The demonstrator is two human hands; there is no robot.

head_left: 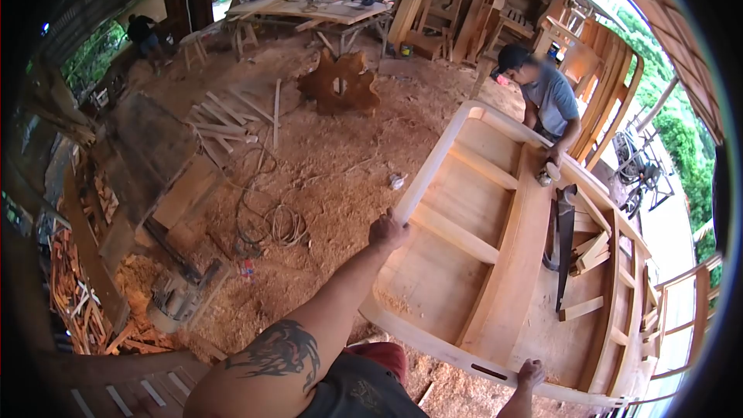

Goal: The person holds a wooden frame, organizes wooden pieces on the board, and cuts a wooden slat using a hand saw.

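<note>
A large pale wooden frame [430, 173] with rounded corners, a backing panel and several crosspieces lies in front of me. My left hand [388, 230] is closed over its left rim, arm stretched out. My right hand [531, 374] is closed at the near edge, to the right of a slot cut in that edge; its fingertips are partly hidden. Inside the frame lie a handsaw [566, 248] and several short wooden offcuts [592, 251]. On the far side, a co-worker [551, 104] leans over the frame, one hand on a small tool [548, 173] resting on the wide board.
Sawdust covers the floor, with a coiled cable [286, 224], wood strips [224, 118] and a star-shaped wood slab [340, 85]. A dusty machine [184, 298] stands at left. Boards lean behind the co-worker. Farther back are a worktable [309, 6] and two more people.
</note>
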